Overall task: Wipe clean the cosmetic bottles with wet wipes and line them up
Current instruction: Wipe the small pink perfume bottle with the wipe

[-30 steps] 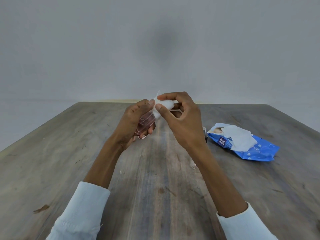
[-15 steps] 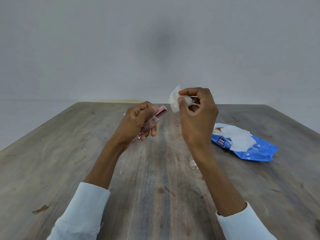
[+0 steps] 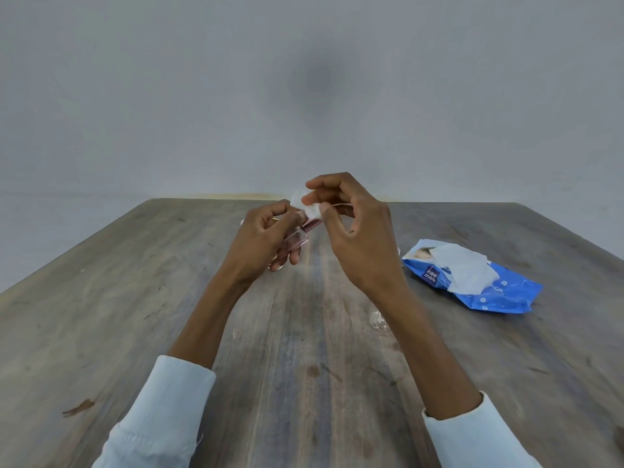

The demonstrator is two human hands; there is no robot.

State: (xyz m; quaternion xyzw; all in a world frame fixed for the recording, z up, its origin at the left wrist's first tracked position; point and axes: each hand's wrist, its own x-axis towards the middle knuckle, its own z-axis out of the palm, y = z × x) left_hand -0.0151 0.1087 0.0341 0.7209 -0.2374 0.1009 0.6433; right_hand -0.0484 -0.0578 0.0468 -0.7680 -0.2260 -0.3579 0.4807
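Pink cosmetic bottle (image 3: 297,238), one, clasped in left hand (image 3: 261,246); one wet wipe (image 3: 305,206) pinched by right hand (image 3: 354,238) against its cap; one blue wipes pack (image 3: 472,280) right of bottle.

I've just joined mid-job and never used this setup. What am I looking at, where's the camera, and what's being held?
There is no machine here: a person works with bare hands. The single camera sits on their head, looking forward and down. The left hand holds a small pink bottle. The right hand pinches a white wipe against the bottle's top. On the wooden table lies a blue wipe pack with a wipe sticking out.
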